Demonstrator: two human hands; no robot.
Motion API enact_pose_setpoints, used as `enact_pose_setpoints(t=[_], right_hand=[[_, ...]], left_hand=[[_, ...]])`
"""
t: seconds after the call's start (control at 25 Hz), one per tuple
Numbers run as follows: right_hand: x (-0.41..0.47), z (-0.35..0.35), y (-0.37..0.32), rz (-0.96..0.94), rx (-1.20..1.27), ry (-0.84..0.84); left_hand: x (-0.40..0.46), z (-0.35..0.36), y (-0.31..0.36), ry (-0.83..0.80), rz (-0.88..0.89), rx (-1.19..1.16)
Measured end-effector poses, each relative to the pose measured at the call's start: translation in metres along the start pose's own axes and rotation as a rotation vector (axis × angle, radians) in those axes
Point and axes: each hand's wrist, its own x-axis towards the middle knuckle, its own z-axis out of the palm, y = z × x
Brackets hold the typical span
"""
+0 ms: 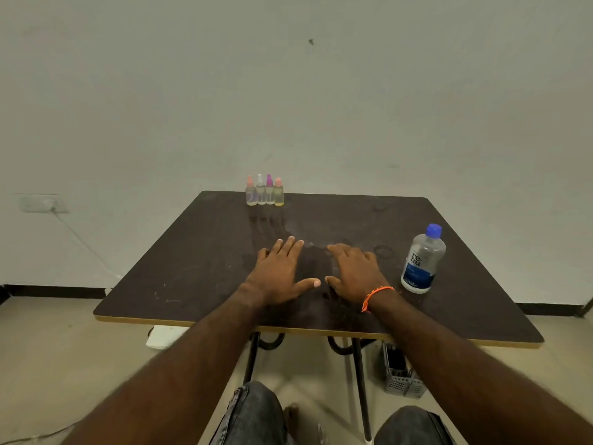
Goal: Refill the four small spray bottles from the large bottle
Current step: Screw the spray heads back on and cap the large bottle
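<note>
- The large bottle [423,259] stands upright on the right part of the table [199,252], clear-bodied with a blue cap and a blue label, its cap on.
- The four small spray bottles [264,194] stand upright in a tight row, side by side, at the far edge of the table, close to the wall [288,91]; their tops from left to right are pink, white, purple and pink, and the rightmost holds a yellowish liquid.
- The row and the large bottle are well apart.
- The left hand [279,273] lies palm down on the table near its middle, fingers [290,247] straight and slightly spread, thumb out to the side, holding nothing.
- The right hand [356,273] lies palm down just beside it, fingers extended and resting flat, holding nothing; an orange wristband [375,297] circles its wrist.
- The right hand is near the large bottle but not touching it.
- Below the table a grey perforated basket [401,377] sits on the floor [64,364].
</note>
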Motion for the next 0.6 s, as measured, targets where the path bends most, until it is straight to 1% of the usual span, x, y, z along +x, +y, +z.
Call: enact_pose_setpoints(t=[0.08, 0.28, 0.44, 0.6], right_hand=[[-0.007, -0.004, -0.001, 0.005, 0.002, -0.009], [-0.035, -0.014, 0.008, -0.017, -0.072, 0.041], [-0.068, -0.027, 0.037, 0.051, -0.096, 0.119], [-0.105, -0.037, 0.079, 0.132, -0.188, 0.212]], left_hand=[[0.001, -0.002, 0.008, -0.004, 0.022, -0.004], [0.008, -0.008, 0.033, -0.048, 0.103, -0.007], [0.026, -0.004, 0.069, -0.067, 0.177, -0.039], [0.047, 0.002, 0.117, -0.084, 0.266, -0.075]])
